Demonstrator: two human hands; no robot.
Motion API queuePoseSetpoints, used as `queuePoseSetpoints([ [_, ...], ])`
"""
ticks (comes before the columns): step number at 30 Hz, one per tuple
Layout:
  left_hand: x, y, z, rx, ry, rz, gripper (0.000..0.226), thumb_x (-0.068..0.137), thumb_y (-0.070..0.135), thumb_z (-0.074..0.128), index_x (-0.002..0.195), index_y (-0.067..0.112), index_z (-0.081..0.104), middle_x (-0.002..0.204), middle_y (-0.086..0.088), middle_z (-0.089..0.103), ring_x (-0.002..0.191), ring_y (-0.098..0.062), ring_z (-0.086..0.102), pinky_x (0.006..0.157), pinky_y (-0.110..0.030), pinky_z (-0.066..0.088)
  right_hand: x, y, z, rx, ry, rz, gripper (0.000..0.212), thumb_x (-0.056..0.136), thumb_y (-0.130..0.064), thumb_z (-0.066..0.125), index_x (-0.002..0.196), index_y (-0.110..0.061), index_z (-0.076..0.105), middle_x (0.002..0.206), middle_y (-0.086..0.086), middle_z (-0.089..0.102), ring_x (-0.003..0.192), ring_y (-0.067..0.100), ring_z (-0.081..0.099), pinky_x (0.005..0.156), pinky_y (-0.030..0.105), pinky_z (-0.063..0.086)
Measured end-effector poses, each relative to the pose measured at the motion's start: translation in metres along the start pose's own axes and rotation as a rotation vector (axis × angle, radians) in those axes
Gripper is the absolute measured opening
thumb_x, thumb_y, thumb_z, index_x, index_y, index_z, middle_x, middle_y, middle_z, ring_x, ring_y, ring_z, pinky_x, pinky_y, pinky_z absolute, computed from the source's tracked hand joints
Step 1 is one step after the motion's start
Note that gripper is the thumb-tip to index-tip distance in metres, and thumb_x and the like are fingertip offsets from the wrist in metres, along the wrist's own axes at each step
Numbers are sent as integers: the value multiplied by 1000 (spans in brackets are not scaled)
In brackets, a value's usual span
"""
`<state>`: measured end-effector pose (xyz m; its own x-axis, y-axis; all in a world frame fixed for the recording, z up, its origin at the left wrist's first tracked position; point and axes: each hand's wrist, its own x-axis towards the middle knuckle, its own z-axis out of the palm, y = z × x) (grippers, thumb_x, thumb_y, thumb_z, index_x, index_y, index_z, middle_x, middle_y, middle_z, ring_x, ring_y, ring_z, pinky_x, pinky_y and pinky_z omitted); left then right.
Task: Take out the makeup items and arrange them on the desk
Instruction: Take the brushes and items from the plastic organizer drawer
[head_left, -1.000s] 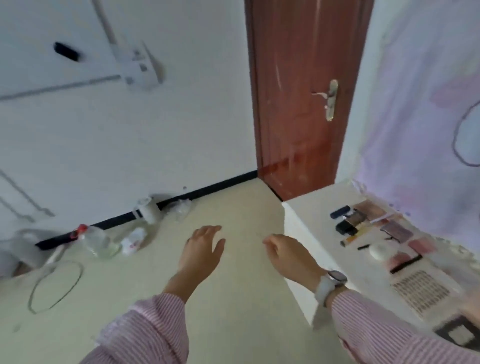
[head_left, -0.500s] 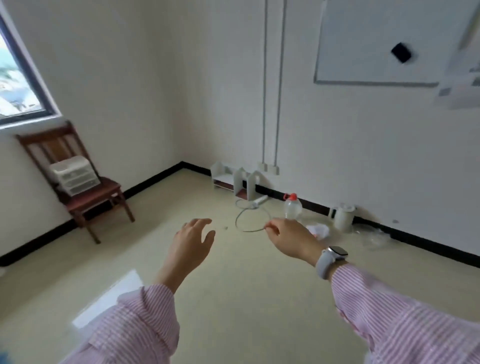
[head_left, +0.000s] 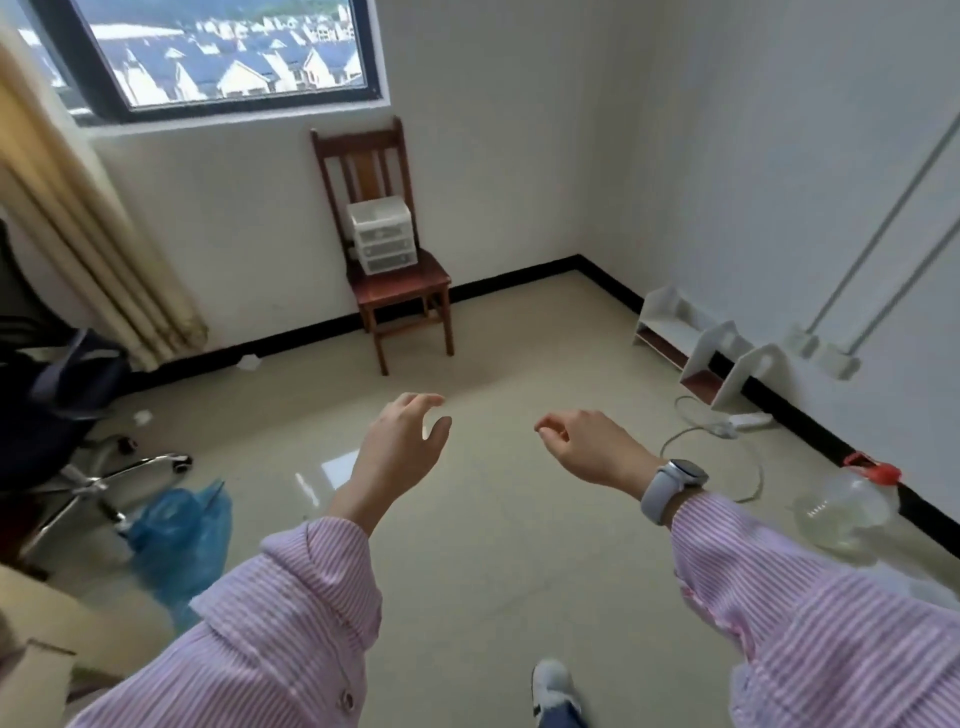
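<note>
Both hands empty: left hand (head_left: 400, 447) loosely spread, right hand (head_left: 587, 444) loosely curled; drawer box (head_left: 383, 242) (makeup inside, probably) well ahead, untouched.

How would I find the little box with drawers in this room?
Look under the window for the wooden chair against the wall. The drawer box sits on its seat. It is white and see-through with stacked drawers, the only thing on the chair.
</note>
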<state>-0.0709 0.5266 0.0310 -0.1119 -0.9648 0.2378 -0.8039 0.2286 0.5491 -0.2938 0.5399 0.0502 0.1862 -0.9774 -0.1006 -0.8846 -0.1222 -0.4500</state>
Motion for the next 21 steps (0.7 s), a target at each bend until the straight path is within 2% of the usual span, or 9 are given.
queuePoseSetpoints([
  [5, 132, -10, 24, -73, 73, -145, 32, 90, 21, 56, 119, 7, 59, 120, -8, 59, 114, -24, 53, 96, -33, 40, 152, 22, -32, 25, -10, -111, 29, 94, -22, 41, 115, -13, 58, 117, 7, 60, 106, 23, 55, 89, 30, 42],
  [9, 214, -38, 24, -60, 120, -219, 32, 89, 21, 56, 119, 9, 59, 120, -7, 60, 114, -22, 52, 97, -35, 40, 272, 10, -48, 55, 13, -191, 30, 94, -20, 40, 117, -13, 58, 116, 7, 60, 106, 23, 55, 91, 32, 43],
  [15, 308, -148, 14, 57, 131, -440, 35, 91, 23, 54, 123, 9, 56, 126, -7, 56, 119, -23, 48, 100, -38, 37, 430, -14, -26, 73, -71, -275, 29, 94, -19, 41, 117, -14, 58, 114, 6, 61, 106, 21, 53, 92, 33, 43],
  [21, 468, -249, 18, 73, 89, -470, 37, 93, 30, 49, 127, 15, 51, 131, -2, 51, 123, -20, 43, 99, -37, 34, 606, -40, -14, 62, -98, -265, 31, 93, -15, 42, 121, -10, 55, 124, 9, 57, 117, 23, 48, 100, 31, 36],
])
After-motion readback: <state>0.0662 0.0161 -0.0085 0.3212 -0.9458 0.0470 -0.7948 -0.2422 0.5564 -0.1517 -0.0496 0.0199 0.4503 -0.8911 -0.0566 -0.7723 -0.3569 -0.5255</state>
